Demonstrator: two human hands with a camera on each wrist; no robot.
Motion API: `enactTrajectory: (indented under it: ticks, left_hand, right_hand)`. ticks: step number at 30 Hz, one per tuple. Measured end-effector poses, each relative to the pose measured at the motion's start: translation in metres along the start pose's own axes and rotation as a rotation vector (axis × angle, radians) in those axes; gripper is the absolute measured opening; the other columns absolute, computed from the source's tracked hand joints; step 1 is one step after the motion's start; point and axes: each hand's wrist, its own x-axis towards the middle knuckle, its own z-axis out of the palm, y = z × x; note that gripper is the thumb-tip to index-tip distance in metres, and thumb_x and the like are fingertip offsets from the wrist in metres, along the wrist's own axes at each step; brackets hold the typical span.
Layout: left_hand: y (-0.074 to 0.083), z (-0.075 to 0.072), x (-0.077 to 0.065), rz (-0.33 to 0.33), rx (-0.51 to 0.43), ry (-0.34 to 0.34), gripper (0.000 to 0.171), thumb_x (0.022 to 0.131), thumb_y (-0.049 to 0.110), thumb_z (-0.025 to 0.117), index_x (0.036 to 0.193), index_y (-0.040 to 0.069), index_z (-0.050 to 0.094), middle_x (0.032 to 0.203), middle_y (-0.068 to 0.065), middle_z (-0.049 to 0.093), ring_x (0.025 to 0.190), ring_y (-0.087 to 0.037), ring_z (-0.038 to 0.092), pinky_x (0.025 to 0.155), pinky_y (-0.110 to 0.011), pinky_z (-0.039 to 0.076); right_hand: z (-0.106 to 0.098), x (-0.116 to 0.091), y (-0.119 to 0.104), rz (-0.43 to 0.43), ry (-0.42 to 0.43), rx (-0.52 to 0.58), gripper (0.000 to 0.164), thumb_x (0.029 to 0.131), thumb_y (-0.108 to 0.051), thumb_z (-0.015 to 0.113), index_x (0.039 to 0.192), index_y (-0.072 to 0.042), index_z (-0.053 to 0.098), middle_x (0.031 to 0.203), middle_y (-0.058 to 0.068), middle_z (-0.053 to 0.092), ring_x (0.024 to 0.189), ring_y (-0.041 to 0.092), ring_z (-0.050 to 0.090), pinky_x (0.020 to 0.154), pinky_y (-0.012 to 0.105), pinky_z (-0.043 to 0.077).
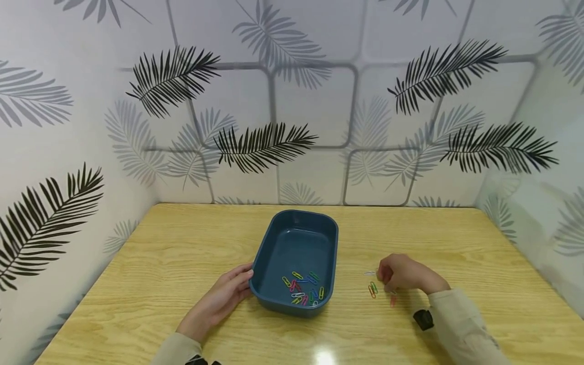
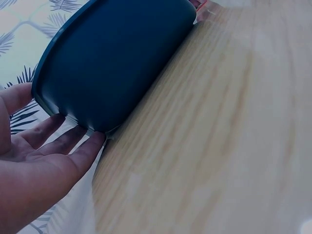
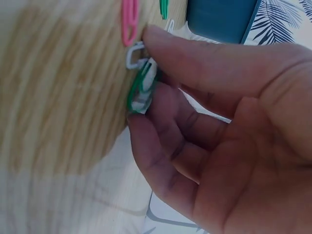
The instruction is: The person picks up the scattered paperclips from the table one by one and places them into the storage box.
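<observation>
A dark blue tray (image 1: pixel 292 307) with several coloured paper clips (image 1: pixel 297 275) inside stands on the table. My left hand (image 1: pixel 223 299) rests against its left side, thumb near the rim and fairly straight fingers touching the outer wall (image 2: pixel 112 63). Right of the tray, my right hand (image 1: pixel 406 274) is low over the table, fingers bent. In the right wrist view, a green paper clip (image 3: pixel 131 97) sits between its thumb and fingertips, partly hidden. A white paper clip (image 3: pixel 129 56) and a pink paper clip (image 3: pixel 129 22) lie close beside it.
Just left of the right hand lie a red paper clip (image 1: pixel 371 291), a green one (image 1: pixel 374 287) and a white one (image 1: pixel 369 273). The wooden table (image 1: pixel 191 243) ends at a leaf-patterned wall covering (image 1: pixel 315 172).
</observation>
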Motion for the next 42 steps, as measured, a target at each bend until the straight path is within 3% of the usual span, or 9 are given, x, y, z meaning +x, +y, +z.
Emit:
enactTrajectory:
  ticks: [7,13,19,25,28,32,36,42]
  left_hand:
    - [-0.0017,-0.0008,0.0012,0.005,-0.002,-0.001,0.058,0.104,0.019,0.044,0.146,-0.015,0.022,0.146,-0.031,0.033,0.126,-0.026,0.046,0.101,-0.033,0.040]
    - [-0.0013,-0.0001,0.0010,0.008,-0.004,-0.006,0.058,0.104,0.019,0.045,0.146,-0.015,0.022,0.145,-0.030,0.036,0.125,-0.025,0.048,0.101,-0.033,0.041]
    - [-0.0016,-0.0009,0.0013,-0.005,0.015,-0.010,0.060,0.104,0.023,0.046,0.146,-0.013,0.023,0.145,-0.028,0.036,0.125,-0.025,0.047,0.100,-0.033,0.042]
    - [-0.0012,-0.0007,0.0013,-0.008,0.007,-0.008,0.062,0.103,0.024,0.048,0.147,-0.012,0.023,0.146,-0.027,0.036,0.124,-0.024,0.048,0.099,-0.033,0.042]
    - [-0.0018,-0.0010,0.0016,-0.008,0.000,-0.016,0.062,0.103,0.024,0.048,0.147,-0.012,0.022,0.146,-0.027,0.036,0.125,-0.024,0.048,0.099,-0.033,0.042]
    - [-0.0019,-0.0006,0.0015,-0.009,-0.003,-0.018,0.062,0.103,0.023,0.047,0.148,-0.012,0.022,0.146,-0.028,0.035,0.125,-0.024,0.048,0.100,-0.033,0.042]
    - [-0.0018,-0.0006,0.0017,-0.012,0.001,-0.008,0.062,0.103,0.024,0.048,0.147,-0.012,0.023,0.146,-0.027,0.036,0.124,-0.024,0.049,0.099,-0.033,0.042]
    - [-0.0020,-0.0017,0.0012,-0.006,0.007,-0.009,0.062,0.103,0.023,0.048,0.146,-0.013,0.023,0.146,-0.029,0.035,0.125,-0.024,0.048,0.099,-0.033,0.042]
  right_hand:
    - [-0.0003,0.0013,0.0041,-0.058,0.007,-0.027,0.013,0.080,0.008,0.068,0.079,-0.005,0.065,0.071,-0.003,0.057,0.061,0.011,0.047,0.057,0.028,0.043]
    - [-0.0011,0.0031,0.0080,-0.125,0.104,-0.103,0.014,0.080,0.004,0.072,0.074,-0.008,0.068,0.073,-0.006,0.063,0.065,0.007,0.052,0.059,0.027,0.046]
    - [-0.0020,0.0051,0.0043,-0.076,0.193,-0.083,0.008,0.082,0.002,0.072,0.078,-0.005,0.073,0.076,-0.002,0.067,0.066,0.010,0.057,0.059,0.029,0.049]
    - [-0.0027,0.0052,0.0021,-0.061,0.188,-0.036,0.012,0.080,0.005,0.073,0.093,0.004,0.072,0.087,0.010,0.069,0.075,0.021,0.065,0.064,0.034,0.054]
    - [-0.0015,0.0057,0.0026,-0.060,0.195,-0.045,0.015,0.079,0.005,0.074,0.093,0.004,0.071,0.087,0.009,0.068,0.076,0.022,0.065,0.065,0.034,0.054]
    - [-0.0013,0.0059,0.0036,-0.071,0.211,-0.072,0.007,0.080,0.002,0.074,0.086,0.000,0.072,0.081,0.002,0.067,0.070,0.015,0.061,0.060,0.029,0.051]
    - [-0.0021,0.0054,0.0029,-0.098,0.200,-0.045,0.004,0.083,0.002,0.072,0.086,0.001,0.069,0.079,0.002,0.066,0.067,0.015,0.060,0.055,0.027,0.050]
    - [-0.0002,0.0065,0.0007,-0.063,0.215,-0.002,0.003,0.087,0.003,0.067,0.088,0.002,0.064,0.080,0.003,0.064,0.067,0.017,0.061,0.054,0.027,0.051]
